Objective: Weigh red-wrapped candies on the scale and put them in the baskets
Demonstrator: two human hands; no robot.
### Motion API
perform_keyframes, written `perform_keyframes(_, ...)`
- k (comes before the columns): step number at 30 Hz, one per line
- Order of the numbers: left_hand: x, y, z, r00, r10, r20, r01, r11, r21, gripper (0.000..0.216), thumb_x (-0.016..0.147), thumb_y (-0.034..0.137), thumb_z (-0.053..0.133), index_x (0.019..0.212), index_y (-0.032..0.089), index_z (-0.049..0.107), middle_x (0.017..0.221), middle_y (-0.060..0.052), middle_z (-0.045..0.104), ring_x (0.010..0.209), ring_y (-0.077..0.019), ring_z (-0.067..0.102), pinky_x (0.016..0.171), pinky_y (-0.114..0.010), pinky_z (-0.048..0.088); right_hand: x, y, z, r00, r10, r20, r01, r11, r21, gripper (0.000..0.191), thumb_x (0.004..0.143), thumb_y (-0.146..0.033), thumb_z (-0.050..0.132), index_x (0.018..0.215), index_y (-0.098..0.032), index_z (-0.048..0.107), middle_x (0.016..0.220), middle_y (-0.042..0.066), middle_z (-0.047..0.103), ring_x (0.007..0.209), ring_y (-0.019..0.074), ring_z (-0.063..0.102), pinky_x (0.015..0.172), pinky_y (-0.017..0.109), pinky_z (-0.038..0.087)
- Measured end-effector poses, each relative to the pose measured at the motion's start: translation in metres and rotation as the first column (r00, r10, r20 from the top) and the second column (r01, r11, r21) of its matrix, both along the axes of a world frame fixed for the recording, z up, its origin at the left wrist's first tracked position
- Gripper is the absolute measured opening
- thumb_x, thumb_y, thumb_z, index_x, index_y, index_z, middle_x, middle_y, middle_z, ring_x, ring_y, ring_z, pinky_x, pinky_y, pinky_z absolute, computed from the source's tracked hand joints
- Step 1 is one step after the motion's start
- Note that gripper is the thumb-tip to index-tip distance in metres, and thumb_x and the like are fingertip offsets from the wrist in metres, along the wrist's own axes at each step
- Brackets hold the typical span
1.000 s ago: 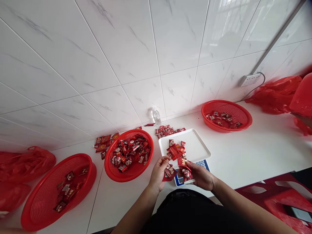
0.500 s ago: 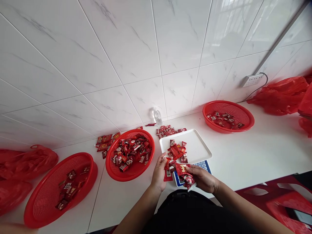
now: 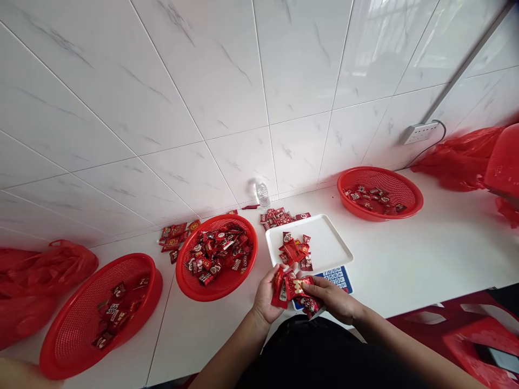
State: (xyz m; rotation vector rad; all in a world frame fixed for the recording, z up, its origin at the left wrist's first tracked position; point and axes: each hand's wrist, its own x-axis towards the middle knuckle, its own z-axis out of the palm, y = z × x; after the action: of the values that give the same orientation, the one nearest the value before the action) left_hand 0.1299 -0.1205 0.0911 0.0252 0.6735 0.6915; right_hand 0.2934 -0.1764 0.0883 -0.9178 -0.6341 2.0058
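In front of my body, my left hand (image 3: 266, 298) is closed around a few red candy packets (image 3: 280, 289). My right hand (image 3: 336, 298) grips more red candy packets (image 3: 310, 305) by their edges, and the two bunches touch. Beneath and beyond the hands is a scale with a blue keypad (image 3: 338, 278), partly covered by them. Its white tray (image 3: 330, 237) carries a small heap of red packets (image 3: 292, 251) on the left side. Left of my hands stands a red basket (image 3: 182, 283) filled with similar packets.
Another red basket (image 3: 60, 335) stands far left, and a third red basket (image 3: 417, 208) is at the back right. By the wall are a clear bottle (image 3: 262, 194) and loose packets (image 3: 278, 217). Red plastic bags (image 3: 454, 162) lie at the right. A blurred arm (image 3: 24, 373) shows bottom left.
My hands have come together, and the packets in the left hand now lie against those in the right. At the far right, a red basket has moved further into view.
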Motion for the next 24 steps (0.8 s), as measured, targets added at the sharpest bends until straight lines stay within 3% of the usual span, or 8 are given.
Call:
perform_keyframes(4, 0.000, -0.005, -0.006, 0.996, -0.067, -0.055, 0.068, 0.998, 0.012, 0.012, 0.079, 0.024, 0.059, 0.088, 0.016, 0.058, 0.102, -0.010, 0.067, 0.092, -0.0231, 0.065, 0.084, -0.037, 0.049, -0.001, 0.001, 0.001, 1.000, 0.008, -0.003, -0.008, 1.000, -0.005, 0.029, 0.080, -0.039, 0.061, 0.098, -0.017, 0.060, 0.082, 0.003, 0.066, 0.073, 0.0153, 0.062, 0.062, 0.026, 0.050)
perform_keyframes(10, -0.007, -0.004, -0.024, 0.956, 0.045, -0.291, -0.041, 0.999, 0.021, 0.019, 0.074, 0.018, 0.065, 0.091, 0.018, 0.056, 0.083, -0.005, 0.068, 0.074, -0.0175, 0.066, 0.076, -0.032, 0.051, 0.004, 0.003, 0.000, 0.995, -0.046, 0.089, 0.047, 0.999, -0.009, 0.032, 0.079, -0.044, 0.060, 0.094, -0.016, 0.059, 0.080, 0.002, 0.066, 0.069, 0.0126, 0.061, 0.062, 0.025, 0.050)
perform_keyframes(14, -0.009, -0.010, -0.020, 0.945, -0.061, -0.323, 0.102, 0.988, 0.114, 0.022, 0.076, 0.026, 0.065, 0.094, 0.016, 0.058, 0.087, -0.008, 0.068, 0.079, -0.0188, 0.066, 0.077, -0.031, 0.051, 0.005, 0.007, -0.012, 0.948, -0.079, 0.307, 0.068, 0.997, 0.045, 0.036, 0.079, -0.052, 0.056, 0.089, -0.018, 0.057, 0.068, -0.001, 0.061, 0.055, 0.0111, 0.059, 0.047, 0.021, 0.048)
perform_keyframes(19, -0.002, -0.018, -0.007, 0.942, -0.190, -0.276, 0.237, 0.960, 0.149, 0.027, 0.079, 0.034, 0.061, 0.100, 0.016, 0.059, 0.089, -0.009, 0.068, 0.081, -0.0208, 0.066, 0.071, -0.031, 0.052, 0.001, 0.008, -0.028, 0.792, -0.090, 0.604, -0.021, 0.985, 0.174, 0.038, 0.076, -0.056, 0.055, 0.089, -0.020, 0.055, 0.053, -0.006, 0.051, 0.037, 0.0094, 0.050, 0.030, 0.019, 0.040)
perform_keyframes(24, -0.002, -0.014, -0.015, 0.909, -0.204, -0.362, 0.246, 0.967, 0.073, 0.027, 0.076, 0.026, 0.066, 0.099, 0.018, 0.056, 0.080, -0.006, 0.068, 0.068, -0.0181, 0.067, 0.062, -0.030, 0.053, 0.004, 0.008, -0.026, 0.854, -0.021, 0.520, -0.091, 0.978, 0.189, 0.037, 0.075, -0.052, 0.059, 0.091, -0.019, 0.057, 0.060, -0.005, 0.055, 0.045, 0.0081, 0.053, 0.036, 0.017, 0.042)
